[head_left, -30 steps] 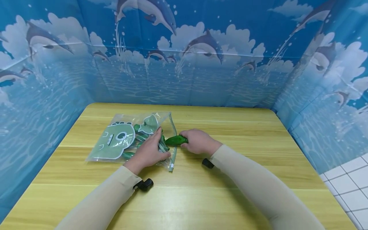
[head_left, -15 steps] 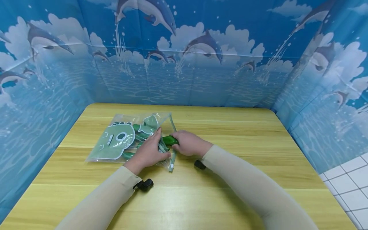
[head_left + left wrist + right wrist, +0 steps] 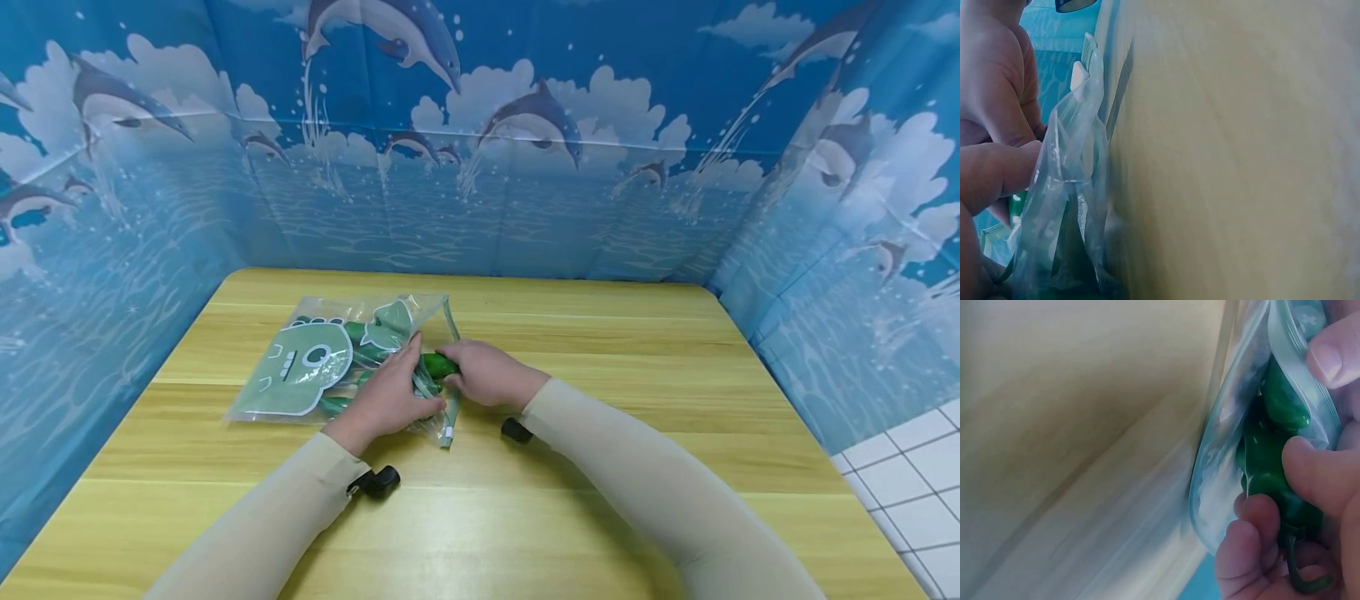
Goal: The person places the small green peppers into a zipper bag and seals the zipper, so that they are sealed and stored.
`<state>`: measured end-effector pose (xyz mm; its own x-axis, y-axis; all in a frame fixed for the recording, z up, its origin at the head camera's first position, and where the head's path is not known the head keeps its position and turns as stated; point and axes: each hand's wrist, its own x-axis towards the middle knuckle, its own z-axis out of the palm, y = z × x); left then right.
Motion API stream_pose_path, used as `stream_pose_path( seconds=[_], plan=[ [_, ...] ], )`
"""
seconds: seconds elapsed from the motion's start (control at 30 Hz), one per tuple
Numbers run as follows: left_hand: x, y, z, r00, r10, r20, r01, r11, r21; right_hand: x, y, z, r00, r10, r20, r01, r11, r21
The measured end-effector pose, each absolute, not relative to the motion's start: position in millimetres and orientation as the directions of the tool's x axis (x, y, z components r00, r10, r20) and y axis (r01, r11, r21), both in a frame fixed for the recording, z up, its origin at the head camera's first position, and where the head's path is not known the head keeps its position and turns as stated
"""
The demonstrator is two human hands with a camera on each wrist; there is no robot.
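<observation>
A clear zip bag (image 3: 258,398) printed with a green cartoon face lies on the left half of the table, several green peppers (image 3: 335,406) inside. My left hand (image 3: 384,396) grips its upper sheet near the mouth on the right; in the left wrist view the thumb (image 3: 1000,172) presses against the crumpled plastic. With my right hand (image 3: 491,372) I hold a green pepper (image 3: 1266,462) by its stem end, the curved stem (image 3: 1300,575) lying toward the palm. Its far end is inside the bag's mouth, beside another pepper (image 3: 1285,400).
The wooden table (image 3: 600,492) stretches to the right and front of the bag. A blue dolphin-print curtain (image 3: 517,217) encloses its back and sides. Black wrist cameras (image 3: 378,482) sit under both sleeves. White floor tiles (image 3: 922,467) show at the right.
My right hand has moved left, carrying the pepper farther into the bag's mouth, so less of it shows. The left hand and the bag have stayed in place.
</observation>
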<state>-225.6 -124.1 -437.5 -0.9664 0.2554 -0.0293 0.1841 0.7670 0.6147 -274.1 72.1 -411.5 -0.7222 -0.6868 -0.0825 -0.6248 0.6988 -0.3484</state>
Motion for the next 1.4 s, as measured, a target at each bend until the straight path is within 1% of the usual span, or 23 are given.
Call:
stream_pose_path(
  seconds=[0.27, 0.43, 0.67, 0.77, 0.93, 1.03, 1.17, 1.4],
  plan=[
    [-225, -124, -437, -0.967, 0.254, -0.029, 0.182, 0.761, 0.623, -274, 74, -410, -0.701, -0.707, -0.091, -0.637, 0.678, -0.367],
    [-225, -124, -438, -0.967, 0.252, -0.027, 0.181, 0.762, 0.621, -273, 75, -409, -0.709, -0.701, -0.079, -0.642, 0.688, -0.339],
    [-225, -124, -438, -0.966, 0.256, -0.025, 0.183, 0.755, 0.629, -277, 66, -414, -0.693, -0.719, -0.041, -0.679, 0.671, -0.298],
    [-225, -125, -438, -0.966, 0.257, -0.025, 0.183, 0.75, 0.636, -277, 63, -414, -0.712, -0.701, -0.045, -0.655, 0.686, -0.316],
    [-225, -125, -436, -0.967, 0.253, -0.029, 0.18, 0.761, 0.623, -277, 61, -413, -0.787, -0.616, -0.026, -0.569, 0.742, -0.354],
    [-225, -125, -435, -0.967, 0.252, -0.033, 0.179, 0.766, 0.618, -276, 61, -413, -0.819, -0.573, -0.017, -0.534, 0.774, -0.341],
    [-225, -125, -434, -0.967, 0.251, -0.037, 0.174, 0.762, 0.624, -276, 58, -412, -0.825, -0.564, -0.014, -0.531, 0.785, -0.32],
    [-226, -124, -436, -0.968, 0.249, -0.038, 0.173, 0.766, 0.619, -273, 55, -410, -0.827, -0.561, -0.041, -0.52, 0.79, -0.324]
  ],
)
